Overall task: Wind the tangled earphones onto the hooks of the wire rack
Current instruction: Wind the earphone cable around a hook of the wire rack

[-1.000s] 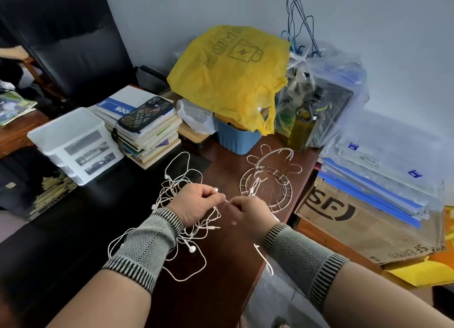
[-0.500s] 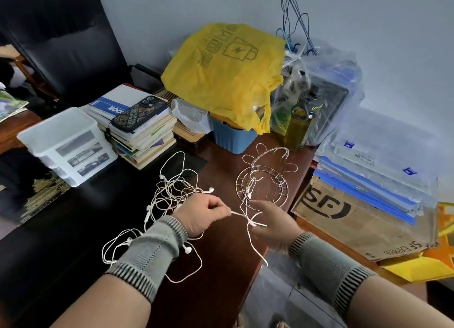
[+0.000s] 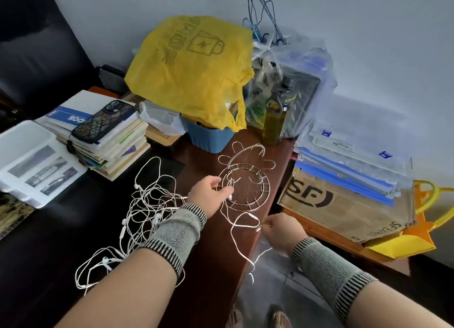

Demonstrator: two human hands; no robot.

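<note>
A round wire rack [image 3: 245, 180] with looped hooks and an arched handle stands on the brown desk [image 3: 216, 254] near its right edge. A tangle of white earphones [image 3: 147, 204] spreads over the dark desk mat to its left. My left hand [image 3: 208, 195] reaches to the rack's left rim and pinches a white earphone cable against it. From there the cable runs down and right to my right hand [image 3: 282, 231], which pinches its other part just off the desk's right edge. A loose end [image 3: 248, 261] hangs below.
A book stack with a phone [image 3: 103, 123] on top and a white plastic box [image 3: 32, 160] sit at the left. A blue tub under a yellow bag [image 3: 191, 72], a bottle [image 3: 275, 116] and clear bags stand behind the rack. A cardboard box [image 3: 344, 204] with folders lies to the right.
My left hand moved forward to the rack's rim with the cable. My right hand drew back and to the right, off the desk edge, stretching the cable between them.
</note>
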